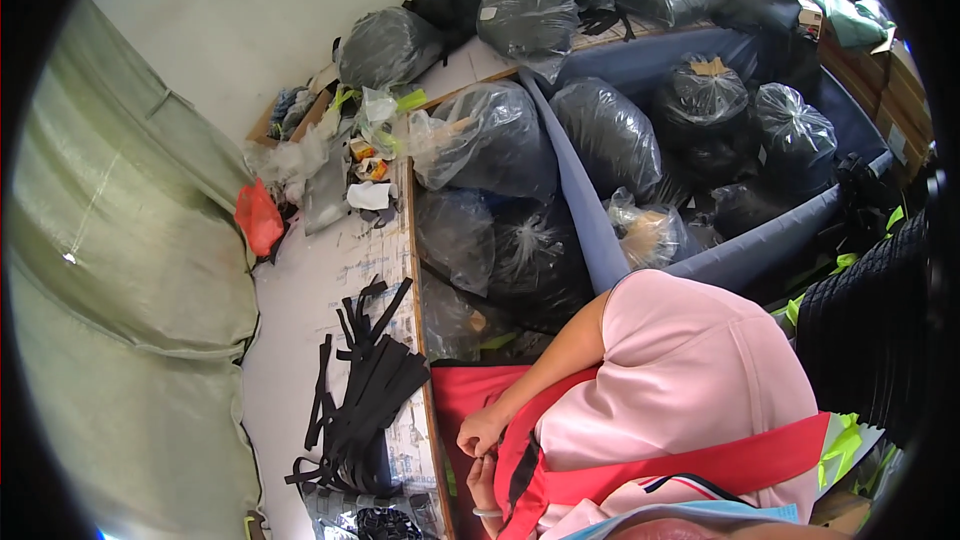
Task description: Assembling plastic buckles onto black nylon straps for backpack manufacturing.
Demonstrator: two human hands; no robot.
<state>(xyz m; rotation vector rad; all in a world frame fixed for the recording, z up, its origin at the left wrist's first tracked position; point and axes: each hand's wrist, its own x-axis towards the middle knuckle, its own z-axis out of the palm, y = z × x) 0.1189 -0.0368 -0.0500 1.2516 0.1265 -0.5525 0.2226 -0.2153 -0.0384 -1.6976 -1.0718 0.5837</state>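
My right hand [484,431] comes in on a bent bare arm below a pink sleeve, its fingers curled closed. Just below it is my left hand [481,485], with a pale band at the wrist; its fingertips come together close to the right hand's. What they pinch is too small or hidden to make out. Both hands are over my lap, beside a red apron [515,450] and close to the table's edge. A dark strip [522,475] shows against the apron. To the left of the hands, a pile of black fabric straps [375,390] lies on the white table [300,315].
Clear plastic bags of dark goods [485,145] crowd beside the table; more bags [605,135] fill a blue-grey walled bin [575,180]. A red plastic bag [259,218] and scraps lie at the far end. A pale green curtain [120,240] hangs left. Black coiled strapping [865,330] stands right.
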